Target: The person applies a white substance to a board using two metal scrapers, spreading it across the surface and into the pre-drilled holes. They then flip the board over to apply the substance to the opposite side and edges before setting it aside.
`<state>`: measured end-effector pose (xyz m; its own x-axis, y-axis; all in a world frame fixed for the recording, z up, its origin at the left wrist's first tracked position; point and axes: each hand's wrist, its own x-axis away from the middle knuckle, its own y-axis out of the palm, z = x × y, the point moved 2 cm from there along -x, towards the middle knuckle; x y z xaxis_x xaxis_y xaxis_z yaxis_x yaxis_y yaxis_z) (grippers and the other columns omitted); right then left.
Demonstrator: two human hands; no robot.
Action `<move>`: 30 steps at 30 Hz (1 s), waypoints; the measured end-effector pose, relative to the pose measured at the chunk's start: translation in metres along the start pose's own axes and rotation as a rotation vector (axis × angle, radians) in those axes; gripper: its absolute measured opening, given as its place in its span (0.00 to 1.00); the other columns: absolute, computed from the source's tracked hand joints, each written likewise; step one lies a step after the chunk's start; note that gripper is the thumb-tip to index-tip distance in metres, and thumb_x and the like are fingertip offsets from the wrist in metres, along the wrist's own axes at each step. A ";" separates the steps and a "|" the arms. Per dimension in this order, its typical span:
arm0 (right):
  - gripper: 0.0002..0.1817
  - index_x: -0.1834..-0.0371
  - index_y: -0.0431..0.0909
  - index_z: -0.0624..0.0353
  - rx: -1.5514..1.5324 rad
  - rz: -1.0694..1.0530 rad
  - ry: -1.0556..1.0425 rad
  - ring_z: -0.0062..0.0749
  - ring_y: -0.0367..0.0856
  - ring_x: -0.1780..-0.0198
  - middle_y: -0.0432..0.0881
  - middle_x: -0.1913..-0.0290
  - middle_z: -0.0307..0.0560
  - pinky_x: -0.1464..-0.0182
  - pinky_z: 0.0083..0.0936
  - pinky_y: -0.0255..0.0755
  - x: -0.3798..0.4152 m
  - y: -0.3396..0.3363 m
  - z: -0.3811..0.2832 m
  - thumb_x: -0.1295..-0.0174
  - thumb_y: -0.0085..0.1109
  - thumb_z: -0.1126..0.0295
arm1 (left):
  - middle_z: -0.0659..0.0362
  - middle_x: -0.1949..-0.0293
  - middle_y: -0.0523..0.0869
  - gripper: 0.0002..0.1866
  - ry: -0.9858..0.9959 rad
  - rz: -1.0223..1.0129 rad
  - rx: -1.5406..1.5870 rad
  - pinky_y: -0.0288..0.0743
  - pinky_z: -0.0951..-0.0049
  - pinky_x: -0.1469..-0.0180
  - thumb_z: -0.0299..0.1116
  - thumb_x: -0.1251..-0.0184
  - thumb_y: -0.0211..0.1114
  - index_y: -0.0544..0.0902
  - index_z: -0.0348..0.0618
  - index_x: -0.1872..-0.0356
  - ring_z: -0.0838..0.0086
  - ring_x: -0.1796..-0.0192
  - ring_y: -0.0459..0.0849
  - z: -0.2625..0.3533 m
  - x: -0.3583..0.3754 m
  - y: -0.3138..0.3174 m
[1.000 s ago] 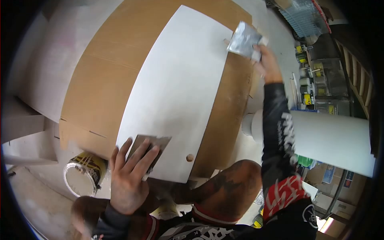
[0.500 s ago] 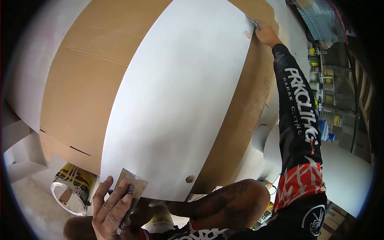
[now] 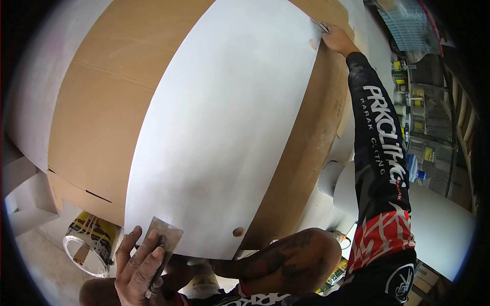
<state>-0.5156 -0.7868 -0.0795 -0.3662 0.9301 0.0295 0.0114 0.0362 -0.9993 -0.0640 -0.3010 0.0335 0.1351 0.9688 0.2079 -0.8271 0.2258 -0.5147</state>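
A long white panel [image 3: 214,127] lies on brown cardboard [image 3: 107,92], narrowing toward its far end. The person's right hand [image 3: 338,41] reaches to the panel's far right edge, closed around a thin metal tool [image 3: 320,26] seen nearly edge-on; its tip meets or almost meets the rim, beside a small brown patch [image 3: 313,45]. The left hand [image 3: 137,268], at the near left corner, grips a broad flat scraper [image 3: 167,235], fingers laid along the blade and tilted up; whether it touches the panel is hard to tell.

For good control at the rim, the right hand would do best with a light, even pressure and a low, steady blade angle, following the edge's curve so that no corner digs into the white face. The left scraper is best kept raised, its corners off the surface.

The panel's left side bows outward over the cardboard; its right side borders a narrower cardboard strip. A round brown spot [image 3: 238,232] sits near the near right corner. The broad white middle gives the right arm room to sweep. Nearer, space is tighter: a bent knee [image 3: 311,250] sits just beside the near right end, and a smeared bucket [image 3: 97,232] stands by the left hand.
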 end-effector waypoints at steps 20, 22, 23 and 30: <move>0.26 0.40 0.74 0.62 -0.066 -0.134 0.175 0.54 0.77 0.43 0.78 0.46 0.67 0.39 0.33 0.67 -0.010 -0.015 0.028 0.45 0.46 0.72 | 0.44 0.45 0.81 0.21 0.009 0.000 -0.001 0.66 0.49 0.37 0.43 0.24 0.46 0.76 0.44 0.40 0.42 0.38 0.73 0.002 -0.002 0.003; 0.26 0.40 0.74 0.62 0.014 -0.029 0.116 0.53 0.77 0.43 0.79 0.46 0.65 0.39 0.33 0.67 -0.013 -0.016 0.022 0.45 0.46 0.72 | 0.44 0.44 0.81 0.21 -0.009 -0.019 -0.019 0.65 0.49 0.37 0.42 0.24 0.47 0.76 0.44 0.40 0.42 0.38 0.73 0.002 -0.003 0.003; 0.26 0.40 0.74 0.61 0.079 -0.032 0.113 0.53 0.77 0.43 0.79 0.46 0.65 0.39 0.32 0.67 -0.014 -0.012 0.020 0.45 0.46 0.73 | 0.44 0.44 0.81 0.21 -0.012 -0.021 -0.024 0.65 0.49 0.37 0.42 0.24 0.47 0.76 0.44 0.40 0.42 0.38 0.73 0.002 -0.003 0.002; 0.27 0.40 0.74 0.60 -0.107 -0.121 0.126 0.49 0.76 0.41 0.79 0.44 0.61 0.37 0.30 0.65 -0.001 -0.003 0.011 0.47 0.46 0.74 | 0.45 0.44 0.80 0.21 -0.014 -0.019 -0.020 0.64 0.49 0.36 0.42 0.24 0.47 0.76 0.43 0.40 0.43 0.37 0.73 0.003 -0.001 0.002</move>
<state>-0.5258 -0.7922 -0.0770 -0.2516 0.9548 0.1584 0.0760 0.1826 -0.9802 -0.0670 -0.3015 0.0350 0.1426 0.9628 0.2296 -0.8136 0.2462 -0.5267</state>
